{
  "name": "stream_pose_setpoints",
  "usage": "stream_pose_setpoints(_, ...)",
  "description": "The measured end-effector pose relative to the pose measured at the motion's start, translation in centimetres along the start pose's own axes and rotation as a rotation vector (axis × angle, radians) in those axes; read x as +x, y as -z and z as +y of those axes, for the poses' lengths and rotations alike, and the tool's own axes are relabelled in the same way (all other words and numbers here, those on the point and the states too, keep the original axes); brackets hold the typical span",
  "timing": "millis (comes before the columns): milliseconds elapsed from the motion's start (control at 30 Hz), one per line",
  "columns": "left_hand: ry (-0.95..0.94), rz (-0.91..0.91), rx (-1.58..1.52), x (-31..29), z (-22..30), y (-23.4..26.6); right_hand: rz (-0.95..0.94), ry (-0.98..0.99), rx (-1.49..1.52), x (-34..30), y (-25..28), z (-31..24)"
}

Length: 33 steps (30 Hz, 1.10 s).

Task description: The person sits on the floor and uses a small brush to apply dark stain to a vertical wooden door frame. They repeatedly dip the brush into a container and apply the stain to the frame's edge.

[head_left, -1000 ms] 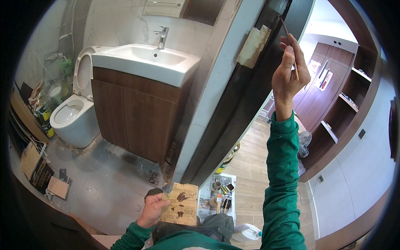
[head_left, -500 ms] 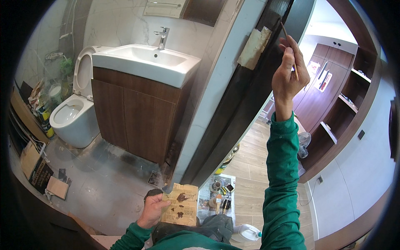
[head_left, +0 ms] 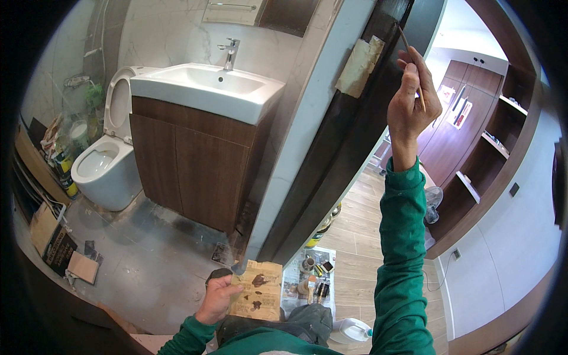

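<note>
Raised at the upper right, my right hand (head_left: 413, 97) pinches a thin paintbrush (head_left: 404, 39). Its tip meets, or nearly meets, the dark brown door frame (head_left: 331, 139). A pale, worn hinge-like plate (head_left: 360, 66) sits on the frame to the left of the brush. Low in the middle, my left hand (head_left: 218, 297) is closed on the edge of a sheet of brown printed paper (head_left: 263, 303) bearing dark brown paint blobs. The fingers under the sheet are hidden.
Newspaper (head_left: 326, 256) on the wood floor carries small jars, brushes and other paint tools. A white jug (head_left: 350, 331) stands by my leg. Left of the frame are a washbasin (head_left: 204, 89) on a brown cabinet and a toilet (head_left: 109, 171). Cardboard (head_left: 50, 236) leans at far left.
My right hand and the brush have shifted very slightly down and to the right, the tip staying by the frame. My left hand and the paper look almost unchanged.
</note>
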<state>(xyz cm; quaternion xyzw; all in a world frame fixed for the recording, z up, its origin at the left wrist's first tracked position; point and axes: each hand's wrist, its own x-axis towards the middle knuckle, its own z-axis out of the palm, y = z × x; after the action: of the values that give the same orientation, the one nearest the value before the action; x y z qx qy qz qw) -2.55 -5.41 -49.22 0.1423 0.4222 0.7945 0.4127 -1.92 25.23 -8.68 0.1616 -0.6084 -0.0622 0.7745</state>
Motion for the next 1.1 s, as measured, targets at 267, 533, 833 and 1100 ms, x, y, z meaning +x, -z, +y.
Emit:
stream_pose_setpoints(267,0.013,-0.008,0.030,-0.3,0.3,-0.1,-0.018,-0.063,-0.011,-0.2,0.2,-0.5)
stream_pose_setpoints(533,0.013,-0.008,0.020,-0.3,0.0,0.2,0.012,-0.042,0.052,-0.2,0.5,-0.7)
stream_pose_setpoints(833,0.003,-0.004,0.034,-0.4,-0.1,0.0,-0.031,-0.120,0.012,-0.2,0.2,-0.6)
stream_pose_setpoints(1100,0.051,0.025,-0.009,-0.5,-0.2,0.3,-0.048,-0.121,0.073,-3.5,3.7,-4.2)
